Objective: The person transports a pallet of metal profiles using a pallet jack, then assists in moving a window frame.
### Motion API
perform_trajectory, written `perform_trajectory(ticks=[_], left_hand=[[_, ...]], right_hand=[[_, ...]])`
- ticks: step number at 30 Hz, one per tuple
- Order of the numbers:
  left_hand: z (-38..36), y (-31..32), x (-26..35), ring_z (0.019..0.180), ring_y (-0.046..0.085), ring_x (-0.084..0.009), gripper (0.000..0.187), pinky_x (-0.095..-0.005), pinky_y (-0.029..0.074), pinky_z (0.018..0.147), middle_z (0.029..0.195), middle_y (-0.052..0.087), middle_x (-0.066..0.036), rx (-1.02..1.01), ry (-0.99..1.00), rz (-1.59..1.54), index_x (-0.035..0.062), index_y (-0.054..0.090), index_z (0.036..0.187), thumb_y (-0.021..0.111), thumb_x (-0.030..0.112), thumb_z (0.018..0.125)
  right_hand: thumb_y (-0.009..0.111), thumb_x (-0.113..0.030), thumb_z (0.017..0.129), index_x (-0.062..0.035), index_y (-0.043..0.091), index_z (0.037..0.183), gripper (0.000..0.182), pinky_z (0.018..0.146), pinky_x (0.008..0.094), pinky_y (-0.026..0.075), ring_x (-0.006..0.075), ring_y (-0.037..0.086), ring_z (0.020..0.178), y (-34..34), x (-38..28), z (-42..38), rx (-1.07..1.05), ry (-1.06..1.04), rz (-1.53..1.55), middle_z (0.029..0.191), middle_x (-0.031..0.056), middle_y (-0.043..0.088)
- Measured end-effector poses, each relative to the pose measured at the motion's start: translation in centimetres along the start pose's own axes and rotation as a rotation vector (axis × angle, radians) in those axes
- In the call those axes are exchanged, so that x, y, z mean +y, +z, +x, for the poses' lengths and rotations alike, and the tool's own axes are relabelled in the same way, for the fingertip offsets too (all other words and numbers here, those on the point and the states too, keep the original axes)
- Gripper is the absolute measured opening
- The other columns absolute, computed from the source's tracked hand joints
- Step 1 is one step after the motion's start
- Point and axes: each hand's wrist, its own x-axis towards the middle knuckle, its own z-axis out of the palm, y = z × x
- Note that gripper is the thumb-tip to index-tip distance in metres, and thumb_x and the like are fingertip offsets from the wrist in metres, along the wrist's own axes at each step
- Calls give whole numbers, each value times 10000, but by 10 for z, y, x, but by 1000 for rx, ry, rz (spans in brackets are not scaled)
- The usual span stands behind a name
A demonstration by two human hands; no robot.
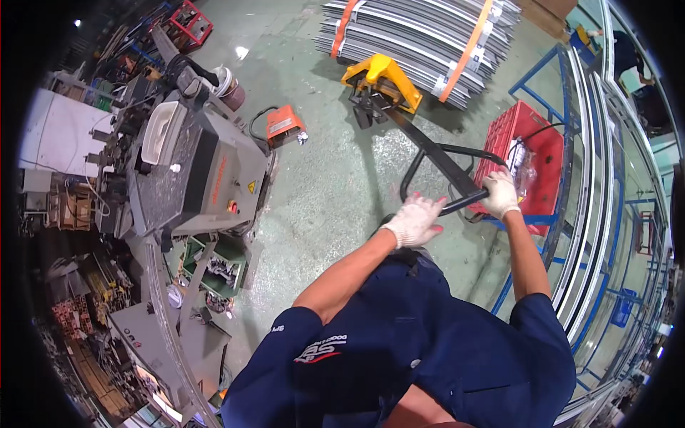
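A yellow pallet jack (385, 75) with a black handle (435, 160) stands in front of me, its handle slanting toward my body. My left hand (415, 220), in a white knit glove with reddish fingertips, is closed loosely about the handle's near left corner, thumb below the bar. On the right corner of the loop, my right hand (501, 192), gloved the same way, is wrapped around the bar. Beyond the jack's yellow body lies a stack of long grey metal profiles (410, 39), bound with orange straps (467, 53); the jack's forks are hidden.
Close to my right hand, a red crate (546, 167) holds plastic-wrapped items beside a blue rack frame (564, 93) with long profiles. A grey machine (214, 178) stands left, with an orange foot pedal (284, 123) on the green floor (321, 207). Another person is partly visible at upper right.
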Motion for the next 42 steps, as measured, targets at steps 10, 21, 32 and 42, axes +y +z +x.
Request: perform_trajectory(ticks=[10,21,32,42], left_hand=[[-100,28,88,1033,717,-405,474,-524,506,1030,981,760,-187,27,-221,-39,75,732,1082,843,464,837],[-304,19,68,1066,660,-337,382,-530,413,1169,918,696,-108,259,-425,231,96,707,798,945,367,672],[-420,50,90,1078,640,-329,380,-534,457,1028,940,701,-101,195,-395,242,120,707,846,864,447,732],[-542,26,50,1072,647,-335,364,-540,347,1237,910,689,-101,260,-222,226,95,681,797,919,349,692]], right_hand=[[685,-231,737,-101,803,851,209,972,488,530,356,736,940,28,-59,-138,-112,47,-75,887,161,768],[701,-564,919,-66,764,1001,509,764,500,613,383,777,847,23,-273,-232,-272,-197,250,868,188,776],[746,-564,877,-68,761,937,500,797,531,593,406,755,870,55,-369,-329,-238,-25,127,853,204,758],[723,-542,905,-90,818,1012,474,837,503,621,362,779,959,59,-518,-376,-280,121,162,972,186,793]])
